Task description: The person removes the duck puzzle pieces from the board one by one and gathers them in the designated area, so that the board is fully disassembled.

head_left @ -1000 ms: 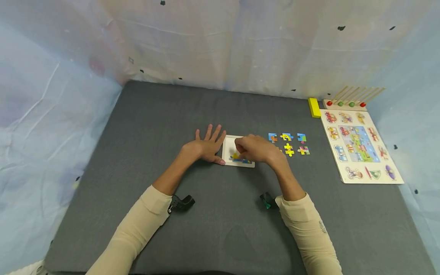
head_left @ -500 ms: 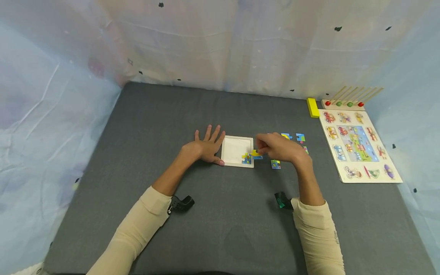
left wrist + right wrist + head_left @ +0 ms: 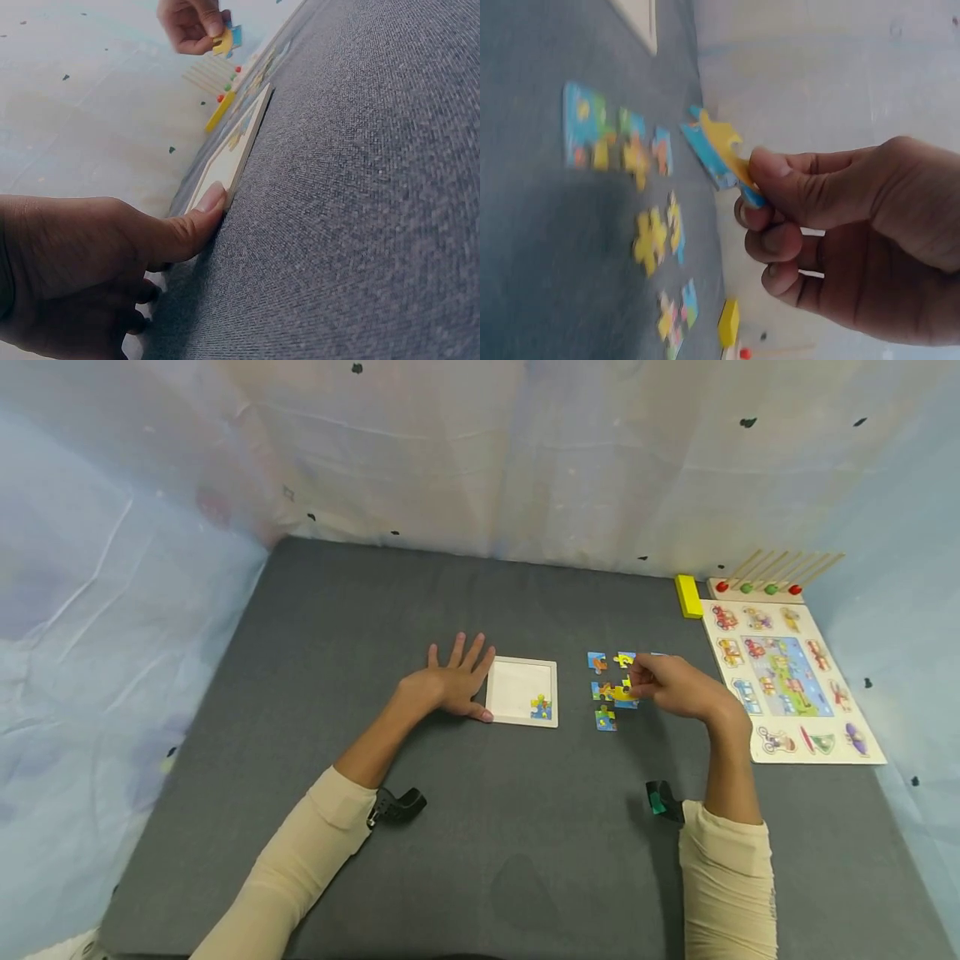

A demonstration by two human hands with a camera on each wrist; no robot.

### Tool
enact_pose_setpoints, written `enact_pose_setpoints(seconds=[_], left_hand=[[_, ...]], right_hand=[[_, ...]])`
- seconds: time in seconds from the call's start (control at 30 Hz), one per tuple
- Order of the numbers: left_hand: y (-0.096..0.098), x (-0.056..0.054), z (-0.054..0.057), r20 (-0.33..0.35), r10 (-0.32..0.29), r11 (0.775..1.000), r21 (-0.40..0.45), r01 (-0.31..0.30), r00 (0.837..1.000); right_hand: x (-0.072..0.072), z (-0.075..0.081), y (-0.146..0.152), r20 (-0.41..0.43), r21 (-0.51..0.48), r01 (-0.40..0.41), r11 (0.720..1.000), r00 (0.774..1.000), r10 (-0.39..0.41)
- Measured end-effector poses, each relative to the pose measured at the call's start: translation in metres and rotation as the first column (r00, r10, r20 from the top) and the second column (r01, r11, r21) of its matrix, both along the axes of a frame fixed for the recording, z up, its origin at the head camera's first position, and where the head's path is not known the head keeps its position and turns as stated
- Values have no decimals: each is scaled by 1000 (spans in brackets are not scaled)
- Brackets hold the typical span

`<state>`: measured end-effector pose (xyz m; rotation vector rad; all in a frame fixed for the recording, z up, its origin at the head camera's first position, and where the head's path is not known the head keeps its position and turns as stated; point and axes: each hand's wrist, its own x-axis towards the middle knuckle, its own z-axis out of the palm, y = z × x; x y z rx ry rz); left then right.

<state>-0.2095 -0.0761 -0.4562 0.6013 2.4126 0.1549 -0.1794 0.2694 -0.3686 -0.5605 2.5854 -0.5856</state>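
Observation:
A small white puzzle tray (image 3: 513, 685) lies mid-table with one joined-looking yellow and blue jigsaw piece (image 3: 541, 707) in its near right corner. My left hand (image 3: 444, 687) rests flat at the tray's left side, fingers spread; in the left wrist view its thumb touches the tray's edge. Between thumb and fingers my right hand (image 3: 678, 689) pinches a yellow and blue puzzle piece (image 3: 718, 150), held raised over the loose pieces. Several loose jigsaw pieces (image 3: 605, 718) lie to the right of the tray, some partly hidden by the right hand.
At the far right lies a large picture puzzle board (image 3: 817, 756). Behind it stands a wooden rack (image 3: 753, 593) with thin rods and red and green beads. A yellow block (image 3: 687, 597) sits beside the rack, near the table's back edge.
My right hand has carried the yellow and blue puzzle piece out of the tray and rightwards, over the loose pieces. My left hand has stayed by the tray.

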Motion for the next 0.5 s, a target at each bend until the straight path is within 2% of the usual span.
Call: enact_pose_setpoints(seconds=[0.13,0.37,0.5], left_hand=[[0,-1,-1,-6,2,1000,-4,-2,1000],[0,2,4,5,1,1000,-6,-1,1000],[1,2,2,6,7,1000,12,-7,1000]], right_hand=[[-1,-9,17,40,37,13,999,999,-14],[-4,-32,32,121,48,-26,998,992,20],[-5,-37,33,134,83,3,997,991,-15]])
